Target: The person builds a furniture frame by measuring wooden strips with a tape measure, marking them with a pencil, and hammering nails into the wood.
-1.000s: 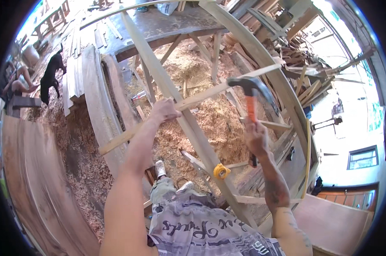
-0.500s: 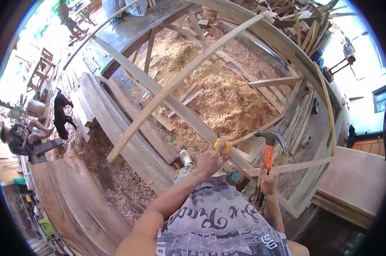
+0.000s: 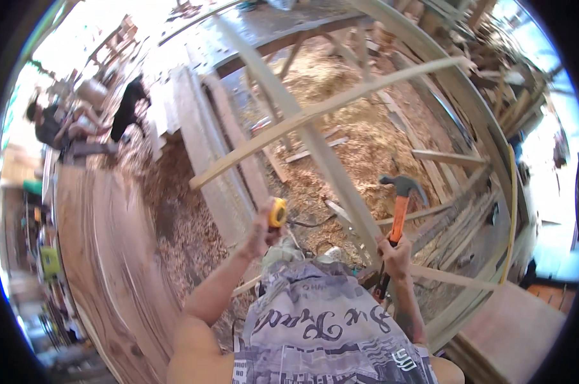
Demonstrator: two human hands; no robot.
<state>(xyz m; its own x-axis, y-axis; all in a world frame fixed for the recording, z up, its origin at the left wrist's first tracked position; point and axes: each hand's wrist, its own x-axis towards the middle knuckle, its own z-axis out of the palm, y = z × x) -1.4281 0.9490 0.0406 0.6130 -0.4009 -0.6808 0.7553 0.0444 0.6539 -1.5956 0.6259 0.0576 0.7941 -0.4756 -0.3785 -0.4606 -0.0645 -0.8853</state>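
Observation:
My left hand (image 3: 260, 235) is closed around a yellow tape measure (image 3: 277, 213), held off to the left of a long wooden beam (image 3: 333, 168). In my right hand (image 3: 396, 252) is a claw hammer (image 3: 399, 208) with an orange and black handle. Its dark head points up and away from me, and my fist sits beside the beam's near end. A second wooden bar (image 3: 257, 148) crosses over the long beam at a slant. Whether my right fingers touch the beam, I cannot tell.
Wood shavings (image 3: 360, 147) cover the ground beneath the frame. Wide planks (image 3: 104, 256) lie at the left, near a black dog (image 3: 131, 107) and a seated person (image 3: 53, 125). A pale board (image 3: 507, 333) stands at the lower right; scrap wood is piled at the far right.
My left hand has moved left, away from the beam, carrying the tape measure. The right hand still grips the hammer, now closer to the beam. The whole view has shifted and turned.

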